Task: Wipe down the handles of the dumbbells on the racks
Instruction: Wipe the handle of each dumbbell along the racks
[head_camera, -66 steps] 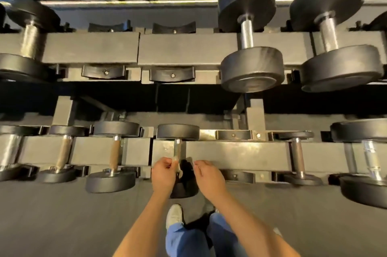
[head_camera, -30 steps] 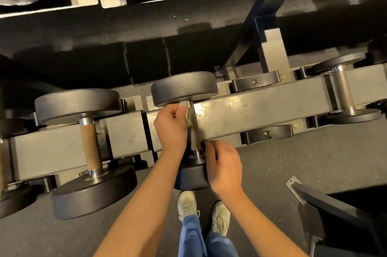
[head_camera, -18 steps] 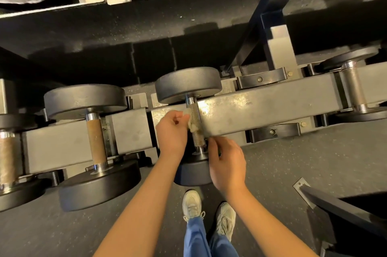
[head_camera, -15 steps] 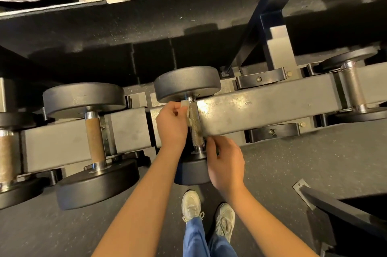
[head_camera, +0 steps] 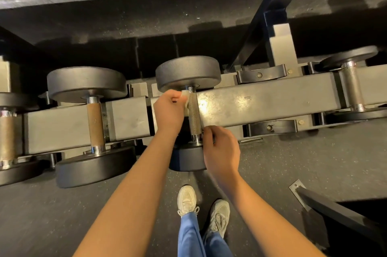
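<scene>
While the dumbbell [head_camera: 188, 74] lies across the lower rack rail [head_camera: 261, 101], the left hand [head_camera: 168, 112] pinches a white wipe [head_camera: 185, 99] against the far end of its knurled handle [head_camera: 194, 116]. The right hand [head_camera: 222, 150] pinches the handle's near end with curled fingers.

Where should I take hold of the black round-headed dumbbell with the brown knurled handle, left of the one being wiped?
Grip the brown handle at mid-length, coming down from the aisle side. Its broad black heads look too wide to grasp, and the handle lies in a gap in the grey rack beam, so fingers can likely wrap round.
</scene>
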Tool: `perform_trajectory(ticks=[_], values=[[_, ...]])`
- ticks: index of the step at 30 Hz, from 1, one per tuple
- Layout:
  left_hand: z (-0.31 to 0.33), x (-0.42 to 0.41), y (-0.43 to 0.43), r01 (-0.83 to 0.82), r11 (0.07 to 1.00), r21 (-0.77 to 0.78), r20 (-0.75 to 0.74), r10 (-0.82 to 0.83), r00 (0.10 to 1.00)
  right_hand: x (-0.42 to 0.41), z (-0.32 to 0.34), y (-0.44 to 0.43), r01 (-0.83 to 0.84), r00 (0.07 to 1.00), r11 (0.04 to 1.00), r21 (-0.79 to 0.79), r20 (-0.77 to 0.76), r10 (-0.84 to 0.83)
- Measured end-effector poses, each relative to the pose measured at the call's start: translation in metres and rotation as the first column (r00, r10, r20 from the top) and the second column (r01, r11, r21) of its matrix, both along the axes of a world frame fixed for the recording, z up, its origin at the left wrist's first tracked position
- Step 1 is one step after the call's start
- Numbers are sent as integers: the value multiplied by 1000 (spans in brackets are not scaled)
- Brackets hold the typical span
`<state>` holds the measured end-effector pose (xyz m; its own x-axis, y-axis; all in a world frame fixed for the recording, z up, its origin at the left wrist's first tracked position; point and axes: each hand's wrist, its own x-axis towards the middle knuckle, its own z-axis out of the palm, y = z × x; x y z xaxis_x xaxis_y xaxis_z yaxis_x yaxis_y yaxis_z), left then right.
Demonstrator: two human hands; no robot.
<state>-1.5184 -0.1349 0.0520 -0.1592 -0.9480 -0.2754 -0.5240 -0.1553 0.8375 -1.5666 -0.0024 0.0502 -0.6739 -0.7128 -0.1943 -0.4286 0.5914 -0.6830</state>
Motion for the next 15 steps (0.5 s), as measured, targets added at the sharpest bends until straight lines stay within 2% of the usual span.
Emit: perform_trajectory(ticks=[4,10,15], values=[[-10,4,10,-13,999,40,12,13,1000,0,0,0,-8,1000,1000,0,3,8],[-13,26,25,141,978,153,64,-152,986,0,-2,1,9,1000,1000,-18,9,-9],[-5,13,9,28,992,121,-8,-27,1000,1,-3,2,7,1000,999,-50,29,-5]])
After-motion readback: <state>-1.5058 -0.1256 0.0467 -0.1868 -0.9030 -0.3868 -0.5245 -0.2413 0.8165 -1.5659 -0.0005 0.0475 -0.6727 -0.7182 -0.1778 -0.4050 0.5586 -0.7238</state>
